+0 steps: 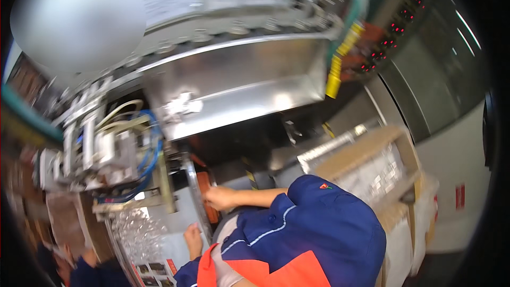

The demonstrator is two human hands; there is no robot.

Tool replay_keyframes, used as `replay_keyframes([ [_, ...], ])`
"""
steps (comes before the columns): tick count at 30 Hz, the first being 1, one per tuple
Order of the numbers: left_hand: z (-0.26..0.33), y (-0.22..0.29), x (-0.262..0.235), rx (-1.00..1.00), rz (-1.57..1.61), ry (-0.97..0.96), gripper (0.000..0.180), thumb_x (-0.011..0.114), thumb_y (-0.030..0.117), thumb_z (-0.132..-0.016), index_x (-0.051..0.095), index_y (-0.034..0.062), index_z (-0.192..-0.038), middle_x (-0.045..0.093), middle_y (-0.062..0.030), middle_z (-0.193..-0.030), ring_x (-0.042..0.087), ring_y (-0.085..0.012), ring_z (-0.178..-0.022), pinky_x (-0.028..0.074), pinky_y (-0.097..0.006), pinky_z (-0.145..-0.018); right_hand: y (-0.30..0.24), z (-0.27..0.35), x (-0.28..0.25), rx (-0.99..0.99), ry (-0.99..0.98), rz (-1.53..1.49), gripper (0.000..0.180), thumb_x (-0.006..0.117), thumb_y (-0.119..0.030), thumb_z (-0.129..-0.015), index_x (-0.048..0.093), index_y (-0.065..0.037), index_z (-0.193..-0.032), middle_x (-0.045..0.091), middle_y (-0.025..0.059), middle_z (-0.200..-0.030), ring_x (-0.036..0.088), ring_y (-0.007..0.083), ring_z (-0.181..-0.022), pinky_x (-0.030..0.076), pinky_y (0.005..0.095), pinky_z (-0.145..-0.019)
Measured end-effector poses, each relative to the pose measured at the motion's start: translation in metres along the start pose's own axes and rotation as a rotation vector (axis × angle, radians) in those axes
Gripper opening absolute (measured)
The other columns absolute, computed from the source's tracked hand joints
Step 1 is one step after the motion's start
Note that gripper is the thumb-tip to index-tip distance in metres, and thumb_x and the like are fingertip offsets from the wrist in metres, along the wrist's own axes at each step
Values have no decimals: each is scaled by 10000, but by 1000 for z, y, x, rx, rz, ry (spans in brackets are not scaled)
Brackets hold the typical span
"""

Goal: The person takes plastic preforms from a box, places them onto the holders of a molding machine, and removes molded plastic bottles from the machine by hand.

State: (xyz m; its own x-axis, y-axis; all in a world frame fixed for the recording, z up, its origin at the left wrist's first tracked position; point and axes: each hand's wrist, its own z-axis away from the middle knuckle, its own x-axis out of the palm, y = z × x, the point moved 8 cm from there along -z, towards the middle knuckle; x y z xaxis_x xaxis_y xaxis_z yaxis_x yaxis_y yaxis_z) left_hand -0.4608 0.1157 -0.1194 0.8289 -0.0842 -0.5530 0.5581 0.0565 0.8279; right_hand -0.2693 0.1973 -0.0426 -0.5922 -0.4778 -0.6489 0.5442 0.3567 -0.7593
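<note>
head view: a person in a blue and orange jacket [313, 234] leans into a packaging machine, right hand [220, 198] reaching under the steel hood [234, 87], its grip curled against an orange part [204, 188] beside a curved metal rail [192, 191]; whether it pinches the part cannot be told. the left hand [193, 239] rests with fingers together on the pale machine deck [172, 247] below. the orange part stands on edge, long axis running up and down along the rail; steady bracing with the lower hand looks wise.
</note>
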Motion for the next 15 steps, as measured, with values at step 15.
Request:
replay_keyframes([
  [15,-15,328,277,585,12,-673,48,651,51,-787,616,24,-805,476,-50,-506,432,-74,-452,353,-237,-442,103,397,-94,661,1203,-395,78,629,-87,-799,634,-18,-835,644,71,-694,605,114,-604,474,260,-566],
])
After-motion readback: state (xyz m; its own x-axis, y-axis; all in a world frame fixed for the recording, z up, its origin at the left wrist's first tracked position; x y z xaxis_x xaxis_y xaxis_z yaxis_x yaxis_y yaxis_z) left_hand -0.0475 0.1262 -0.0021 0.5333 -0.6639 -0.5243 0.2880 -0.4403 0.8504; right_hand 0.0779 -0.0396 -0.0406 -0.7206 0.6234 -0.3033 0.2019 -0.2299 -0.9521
